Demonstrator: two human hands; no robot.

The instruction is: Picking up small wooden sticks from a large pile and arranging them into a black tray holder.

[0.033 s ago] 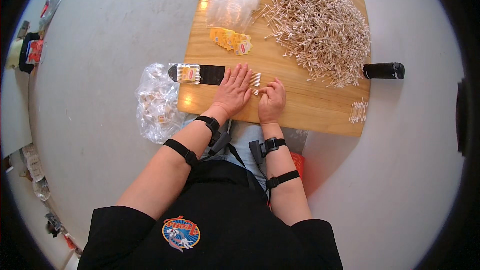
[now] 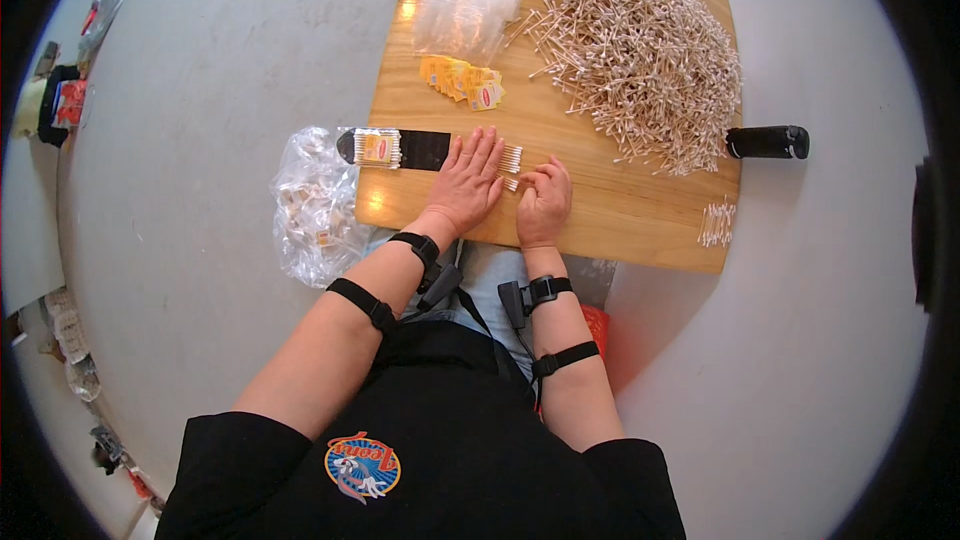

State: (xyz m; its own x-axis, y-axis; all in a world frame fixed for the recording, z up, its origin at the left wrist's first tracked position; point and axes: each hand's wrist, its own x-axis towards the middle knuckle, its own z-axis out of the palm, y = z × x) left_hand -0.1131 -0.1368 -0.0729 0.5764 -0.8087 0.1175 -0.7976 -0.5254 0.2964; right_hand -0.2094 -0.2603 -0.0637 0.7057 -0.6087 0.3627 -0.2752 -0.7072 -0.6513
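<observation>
My left hand (image 2: 468,185) lies flat on the wooden table, fingers stretched out together, over a row of cotton swabs (image 2: 512,159). Only the swabs' right ends show past its fingers. Just to the right, my right hand (image 2: 545,202) is curled, thumb and forefinger close to the swab tips; whether anything is pinched in it is hidden. Left of my left hand a black strip (image 2: 425,150) lies on the table. On its left end sits a clear packet of swabs with a yellow card (image 2: 377,148).
A big heap of cotton swabs (image 2: 640,60) covers the table's (image 2: 620,230) far right. Clear plastic bags (image 2: 465,15) and yellow cards (image 2: 462,80) lie at the far left. A black cylinder (image 2: 768,142) is at the right edge, a small swab group (image 2: 716,224) nearer. A clear bag of packets (image 2: 318,210) is at left.
</observation>
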